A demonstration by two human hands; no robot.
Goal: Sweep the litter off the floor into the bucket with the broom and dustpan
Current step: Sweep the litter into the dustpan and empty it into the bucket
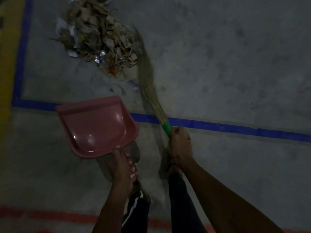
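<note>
A pile of litter [99,36], mostly cardboard scraps, paper and foil bits, lies on the grey floor at the upper left. My left hand [122,167] grips the handle of a pink dustpan [96,126], held just above the floor below the pile, its mouth facing the litter. My right hand [180,148] grips the green-wrapped handle of a grass broom [148,78]. The broom's bristles stretch up along the right edge of the pile and look blurred. No bucket is in view.
Blue tape lines [235,127] cross the concrete floor and turn up the left side beside a yellow strip [10,64]. A red line [55,216] runs near the bottom. My legs in dark trousers [181,204] stand between my arms.
</note>
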